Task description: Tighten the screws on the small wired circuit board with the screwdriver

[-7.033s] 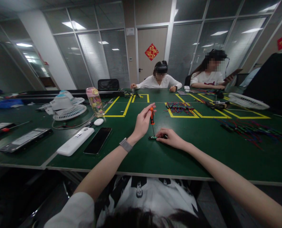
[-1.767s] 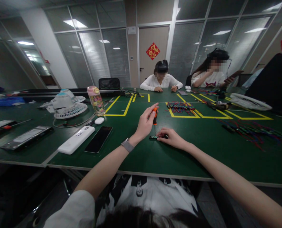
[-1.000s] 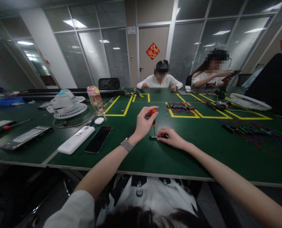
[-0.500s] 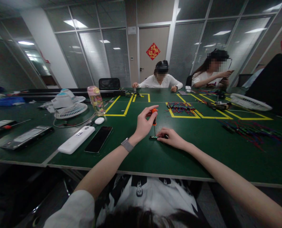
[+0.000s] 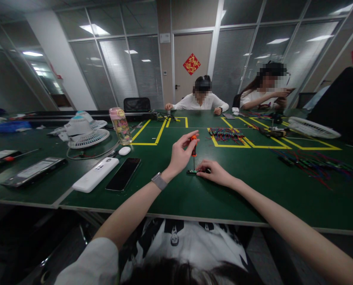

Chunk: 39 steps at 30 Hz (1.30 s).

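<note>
My left hand [image 5: 182,152] is closed around the orange and black handle of a screwdriver [image 5: 194,149], with fingers and thumb near its top. The screwdriver stands upright, its thin shaft reaching down to a small green circuit board [image 5: 191,171] on the table. My right hand [image 5: 213,172] rests on the tabletop and pinches the board's right end between thumb and fingers. Those fingers cover part of the board, and the exact spot where the tip meets it is too small to make out.
Left of my arm lie a black phone [image 5: 123,174], a white power bank [image 5: 96,175], a white earbud case [image 5: 124,151] and a bottle [image 5: 121,126]. Wired boards [image 5: 226,134] sit ahead, with more [image 5: 319,164] at right. Two people [image 5: 201,99] sit across the green table [image 5: 170,202].
The screwdriver handle has shifted very slightly within my left hand. My right hand and the circuit board stay in place.
</note>
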{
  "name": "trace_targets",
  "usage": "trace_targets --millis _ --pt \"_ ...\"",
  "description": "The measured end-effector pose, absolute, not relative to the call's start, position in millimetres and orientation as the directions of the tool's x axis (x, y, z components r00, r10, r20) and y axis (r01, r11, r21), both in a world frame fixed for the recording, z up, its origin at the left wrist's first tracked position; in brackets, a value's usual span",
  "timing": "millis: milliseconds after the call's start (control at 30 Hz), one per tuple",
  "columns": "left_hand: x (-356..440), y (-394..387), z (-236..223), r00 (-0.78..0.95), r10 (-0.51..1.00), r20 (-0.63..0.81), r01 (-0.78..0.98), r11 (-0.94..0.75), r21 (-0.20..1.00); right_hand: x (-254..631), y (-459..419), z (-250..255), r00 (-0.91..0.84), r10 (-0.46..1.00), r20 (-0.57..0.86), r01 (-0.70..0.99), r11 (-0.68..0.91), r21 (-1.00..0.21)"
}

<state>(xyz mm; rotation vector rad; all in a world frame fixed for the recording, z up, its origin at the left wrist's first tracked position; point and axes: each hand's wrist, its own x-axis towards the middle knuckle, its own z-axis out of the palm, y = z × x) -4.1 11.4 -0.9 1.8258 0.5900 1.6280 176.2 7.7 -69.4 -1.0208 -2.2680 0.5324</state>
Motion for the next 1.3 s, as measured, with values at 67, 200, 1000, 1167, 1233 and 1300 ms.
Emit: trace_targets --millis 67,200,1000,1167,1233,1300 --pt "-4.8 10.6 -0.2 0.102 0.675 0.731 0.000 -0.735 0.678 176.5 7.8 -69.5 -0.530 0.774 0.347 0.539 0.623 -0.567" --pt "-6.6 9.4 0.7 0.097 0.655 0.749 0.076 -0.755 0.651 176.4 7.8 -69.4 -0.529 0.776 0.343 0.539 0.619 -0.570" --pt "-4.8 11.0 -1.3 0.224 0.706 0.672 -0.128 -0.662 0.739 176.1 7.5 -69.2 -0.529 0.776 0.344 0.538 0.620 -0.571" --pt "-4.7 11.7 -2.8 0.158 0.693 0.703 -0.018 -0.710 0.704 176.6 7.9 -69.7 -0.526 0.776 0.347 0.538 0.620 -0.571" --pt "-5.5 10.4 -1.5 0.147 0.683 0.716 0.016 -0.725 0.688 176.6 7.7 -69.5 -0.525 0.777 0.347 0.538 0.619 -0.573" --pt "-6.2 8.7 0.4 0.151 0.678 0.720 0.031 -0.731 0.682 176.4 7.5 -69.2 -0.525 0.778 0.346 0.540 0.619 -0.571"
